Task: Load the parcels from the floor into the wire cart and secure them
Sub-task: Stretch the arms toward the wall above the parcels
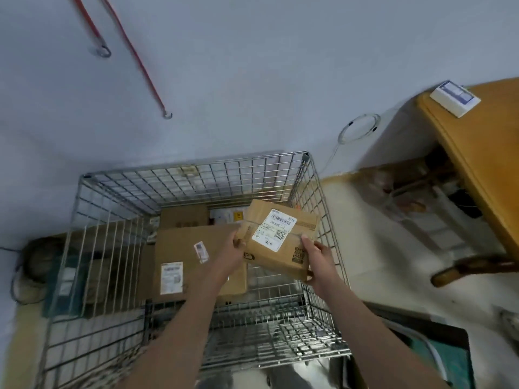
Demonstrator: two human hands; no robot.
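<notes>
A small brown cardboard parcel [286, 249] with a white shipping label is held over the right side of the wire cart [193, 175]. My left hand [234, 249] grips its left edge and my right hand [318, 261] grips its near right corner. Inside the cart lies a large flat cardboard parcel [179, 248] with two labels. Behind it sits a smaller brown box [184, 216], and another labelled parcel [226, 216] shows at the back, partly hidden.
Two red straps with metal hooks [140, 63] hang on the grey wall above the cart. A wooden table [483, 153] with a white box [455, 98] stands at right, clutter beneath it. Dark items and cables [33, 265] lie left of the cart.
</notes>
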